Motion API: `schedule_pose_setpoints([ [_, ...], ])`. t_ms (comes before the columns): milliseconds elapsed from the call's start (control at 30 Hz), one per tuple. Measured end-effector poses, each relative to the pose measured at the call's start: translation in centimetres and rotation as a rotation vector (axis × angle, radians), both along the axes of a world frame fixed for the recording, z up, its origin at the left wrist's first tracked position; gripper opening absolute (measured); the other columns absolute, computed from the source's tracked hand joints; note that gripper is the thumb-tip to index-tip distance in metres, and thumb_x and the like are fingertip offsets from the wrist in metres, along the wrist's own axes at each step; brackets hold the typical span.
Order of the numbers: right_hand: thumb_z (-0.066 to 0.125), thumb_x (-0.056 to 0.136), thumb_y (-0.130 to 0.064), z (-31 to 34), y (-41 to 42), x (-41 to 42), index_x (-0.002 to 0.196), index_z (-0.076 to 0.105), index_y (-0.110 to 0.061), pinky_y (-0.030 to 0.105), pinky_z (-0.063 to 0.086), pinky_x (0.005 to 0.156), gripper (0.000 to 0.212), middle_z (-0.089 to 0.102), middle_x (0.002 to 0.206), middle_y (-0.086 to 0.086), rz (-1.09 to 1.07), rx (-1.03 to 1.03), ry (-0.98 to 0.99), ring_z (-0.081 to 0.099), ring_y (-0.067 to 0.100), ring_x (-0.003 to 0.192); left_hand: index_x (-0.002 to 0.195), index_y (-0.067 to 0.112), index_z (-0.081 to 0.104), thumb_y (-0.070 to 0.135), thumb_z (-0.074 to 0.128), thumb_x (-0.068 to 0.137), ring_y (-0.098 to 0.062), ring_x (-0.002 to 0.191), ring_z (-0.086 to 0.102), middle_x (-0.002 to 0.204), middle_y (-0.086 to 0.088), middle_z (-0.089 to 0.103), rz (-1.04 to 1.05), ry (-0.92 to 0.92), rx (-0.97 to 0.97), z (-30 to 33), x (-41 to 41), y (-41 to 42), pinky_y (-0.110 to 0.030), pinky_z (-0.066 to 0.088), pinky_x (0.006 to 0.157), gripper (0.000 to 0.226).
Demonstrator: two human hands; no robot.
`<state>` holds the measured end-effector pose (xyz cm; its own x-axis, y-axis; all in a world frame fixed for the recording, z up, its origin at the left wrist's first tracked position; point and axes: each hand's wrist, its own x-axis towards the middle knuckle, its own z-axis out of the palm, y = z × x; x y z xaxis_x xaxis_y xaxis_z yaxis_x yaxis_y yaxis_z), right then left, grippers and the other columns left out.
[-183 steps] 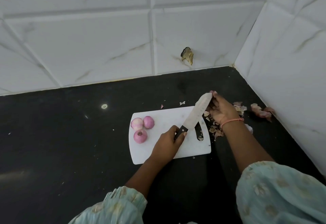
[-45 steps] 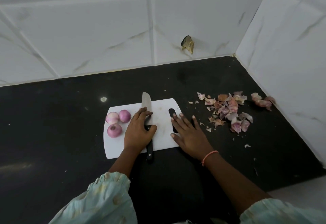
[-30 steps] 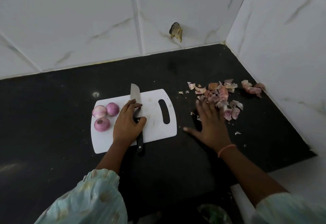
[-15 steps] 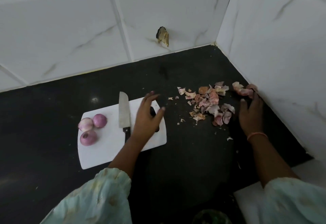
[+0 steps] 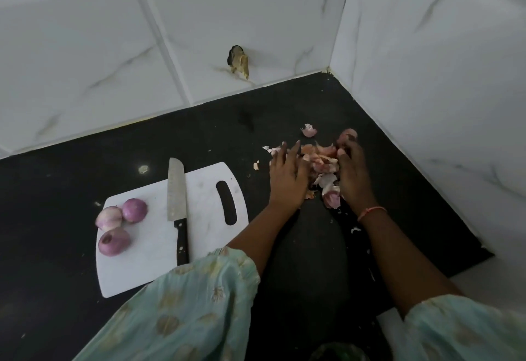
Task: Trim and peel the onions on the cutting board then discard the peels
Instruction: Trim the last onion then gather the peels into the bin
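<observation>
Three peeled purple onions (image 5: 113, 242) sit together at the left end of the white cutting board (image 5: 205, 190). A knife (image 5: 176, 190) lies on the board with its black handle toward me. To the right of the board, a pile of onion peels (image 5: 321, 161) lies on the black counter between my hands. My left hand (image 5: 287, 178) presses against the pile's left side with straight fingers. My right hand (image 5: 353, 172) cups the right side, its fingers curled over the peels.
One stray peel (image 5: 308, 130) lies just behind the pile, and small scraps (image 5: 354, 229) lie near my right wrist. White tiled walls meet in a corner close behind and to the right. A dark green object (image 5: 338, 352) shows at the bottom edge, below the counter front.
My left hand has left the cutting board and moved right to the peel pile. My right hand has drawn in from the wall side, bunching the peels tighter.
</observation>
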<state>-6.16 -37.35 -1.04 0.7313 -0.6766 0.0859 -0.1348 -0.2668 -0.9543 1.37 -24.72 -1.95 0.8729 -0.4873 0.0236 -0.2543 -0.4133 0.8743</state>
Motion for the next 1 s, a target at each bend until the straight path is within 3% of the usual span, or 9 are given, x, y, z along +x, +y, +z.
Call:
schedule_pose_setpoints([
  [100, 0.041, 0.104, -0.025, 0.7, 2.3, 1.0, 0.128, 0.053, -0.022, 0.030, 0.045, 0.102, 0.027, 0.055, 0.124, -0.013, 0.024, 0.185, -0.037, 0.055, 0.002, 0.116, 0.146, 0.013, 0.050, 0.050, 0.023, 0.091, -0.023, 0.151, 0.024, 0.157, -0.014, 0.039, 0.004, 0.036, -0.075, 0.3, -1.3, -1.6, -0.041, 0.011, 0.125, 0.071],
  [200, 0.044, 0.102, -0.029, 0.4, 4.6, 1.8, 0.129, 0.057, -0.020, 0.037, 0.042, 0.108, 0.031, 0.062, 0.127, -0.004, 0.026, 0.303, -0.081, 0.058, 0.009, 0.121, 0.142, 0.012, 0.053, 0.029, 0.039, 0.103, -0.018, 0.146, 0.036, 0.152, -0.009, 0.047, 0.088, 0.217, -0.254, 0.7, -2.3, -2.7, -0.040, 0.023, 0.124, 0.045],
  [333, 0.048, 0.101, -0.010, 1.1, 6.6, 2.4, 0.120, 0.065, -0.014, 0.028, 0.049, 0.100, 0.026, 0.068, 0.118, -0.002, -0.150, 0.570, -0.200, 0.064, 0.010, 0.112, 0.128, 0.011, 0.064, 0.014, 0.043, 0.107, -0.002, 0.115, 0.061, 0.124, 0.002, 0.067, 0.212, 0.517, -0.565, 2.0, -3.1, -2.4, -0.017, 0.046, 0.100, 0.030],
  [400, 0.051, 0.098, -0.004, 1.6, 7.3, 2.4, 0.108, 0.069, -0.014, 0.025, 0.054, 0.090, 0.023, 0.072, 0.108, 0.001, -0.229, 0.731, -0.258, 0.068, 0.014, 0.103, 0.118, 0.007, 0.069, 0.013, 0.045, 0.106, -0.007, 0.099, 0.068, 0.106, -0.001, 0.073, 0.282, 0.671, -0.671, 2.3, -3.1, -2.1, -0.019, 0.052, 0.088, 0.028],
  [467, 0.051, 0.097, -0.002, 2.0, 7.7, 2.1, 0.104, 0.071, -0.009, 0.025, 0.056, 0.084, 0.022, 0.073, 0.106, 0.010, -0.260, 0.873, -0.329, 0.069, 0.020, 0.100, 0.116, 0.005, 0.072, 0.012, 0.051, 0.103, -0.018, 0.106, 0.070, 0.109, -0.008, 0.075, 0.305, 0.759, -0.776, 2.4, -3.2, -1.7, -0.031, 0.054, 0.096, 0.025],
  [567, 0.050, 0.098, -0.006, 3.2, 8.3, 1.3, 0.110, 0.069, 0.000, 0.032, 0.055, 0.089, 0.023, 0.072, 0.110, 0.017, -0.257, 0.911, -0.423, 0.068, 0.027, 0.106, 0.122, -0.002, 0.068, 0.010, 0.058, 0.100, -0.029, 0.119, 0.065, 0.120, -0.017, 0.071, 0.301, 0.796, -0.863, 2.8, -3.8, -1.5, -0.045, 0.047, 0.110, 0.028],
  [667, 0.051, 0.097, -0.004, 4.7, 8.4, -0.5, 0.103, 0.069, -0.002, 0.026, 0.058, 0.075, 0.020, 0.076, 0.093, 0.010, -0.288, 0.935, -0.482, 0.073, 0.018, 0.089, 0.126, -0.004, 0.065, 0.006, 0.056, 0.100, -0.028, 0.123, 0.063, 0.125, -0.017, 0.069, 0.226, 0.805, -0.937, 4.0, -5.4, -1.7, -0.044, 0.044, 0.112, 0.030],
  [800, 0.058, 0.095, -0.011, 6.0, 8.0, -3.9, 0.113, 0.069, -0.005, 0.035, 0.054, 0.094, 0.022, 0.072, 0.112, 0.012, -0.350, 0.854, -0.499, 0.068, 0.022, 0.107, 0.126, -0.005, 0.064, 0.008, 0.057, 0.099, -0.030, 0.120, 0.064, 0.123, -0.019, 0.069, 0.105, 0.856, -0.944, 5.6, -8.2, -2.1, -0.046, 0.045, 0.111, 0.031],
  [1000, 0.061, 0.094, -0.015, 7.3, 7.4, -10.7, 0.112, 0.070, -0.010, 0.032, 0.054, 0.088, 0.021, 0.071, 0.113, 0.010, -0.451, 0.786, -0.575, 0.068, 0.022, 0.108, 0.129, -0.004, 0.063, 0.007, 0.055, 0.100, -0.031, 0.125, 0.061, 0.129, -0.018, 0.067, -0.047, 0.883, -0.897, 7.3, -14.7, -3.0, -0.047, 0.044, 0.112, 0.032],
])
